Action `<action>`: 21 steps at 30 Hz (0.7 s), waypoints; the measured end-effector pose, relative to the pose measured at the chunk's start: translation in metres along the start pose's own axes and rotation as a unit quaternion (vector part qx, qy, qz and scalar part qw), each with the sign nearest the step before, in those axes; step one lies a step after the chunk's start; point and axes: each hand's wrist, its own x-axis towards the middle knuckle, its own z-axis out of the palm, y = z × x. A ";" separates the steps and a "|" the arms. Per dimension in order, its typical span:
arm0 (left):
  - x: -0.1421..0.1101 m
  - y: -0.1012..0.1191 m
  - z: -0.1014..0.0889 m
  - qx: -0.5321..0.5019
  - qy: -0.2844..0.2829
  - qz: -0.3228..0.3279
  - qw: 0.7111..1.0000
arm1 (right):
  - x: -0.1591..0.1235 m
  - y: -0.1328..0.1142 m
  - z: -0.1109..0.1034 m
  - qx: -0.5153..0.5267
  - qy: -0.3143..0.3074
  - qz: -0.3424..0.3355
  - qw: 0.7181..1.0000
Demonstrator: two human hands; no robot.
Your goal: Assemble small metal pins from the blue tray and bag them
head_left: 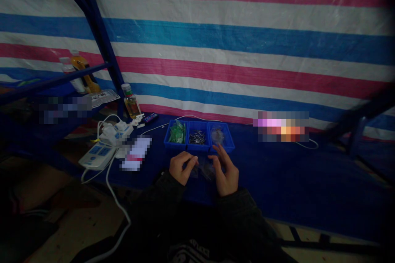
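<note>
My left hand hovers over the blue tabletop with its fingers curled toward the thumb; whether they pinch something small is too dark to tell. My right hand faces it with the fingers spread and holding nothing. Between them lies a small clear plastic piece or bag, partly hidden by the fingers. Just beyond my hands stands a blue three-compartment plastic tray. It holds green pieces on the left, small metal parts in the middle and something clear on the right.
A white power strip with plugged-in adapters and white cables sits left of the tray, beside a blurred white packet. Several bottles stand at the back left. A striped tarp and a dark blue shelf post rise behind the blue-covered table.
</note>
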 end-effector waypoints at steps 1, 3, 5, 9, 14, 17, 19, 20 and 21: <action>0.000 -0.001 0.000 0.011 0.010 -0.004 1.000 | 0.000 0.000 0.000 -0.010 -0.007 -0.001 1.000; 0.001 -0.005 0.001 0.045 0.032 -0.012 0.998 | 0.000 -0.001 -0.001 -0.029 -0.016 -0.003 0.999; 0.001 -0.010 0.002 0.090 0.044 -0.014 0.995 | 0.000 -0.001 -0.001 -0.038 -0.022 -0.008 0.999; 0.001 -0.023 0.007 0.184 -0.023 -0.017 0.982 | 0.000 0.000 0.001 -0.051 -0.040 -0.022 0.998; -0.001 -0.029 0.010 0.237 -0.105 -0.042 0.965 | 0.000 0.002 0.002 -0.056 -0.047 -0.015 0.997; -0.001 -0.029 0.010 0.245 -0.113 -0.042 0.962 | 0.000 0.002 0.002 -0.058 -0.056 -0.017 0.997; -0.001 -0.029 0.010 0.245 -0.115 -0.038 0.962 | 0.000 0.002 0.002 -0.058 -0.057 -0.019 0.997; -0.001 -0.028 0.011 0.244 -0.114 -0.037 0.962 | 0.000 0.002 0.002 -0.058 -0.056 -0.020 0.997; -0.001 -0.028 0.011 0.243 -0.111 -0.037 0.963 | -0.001 0.002 0.002 -0.057 -0.057 -0.021 0.997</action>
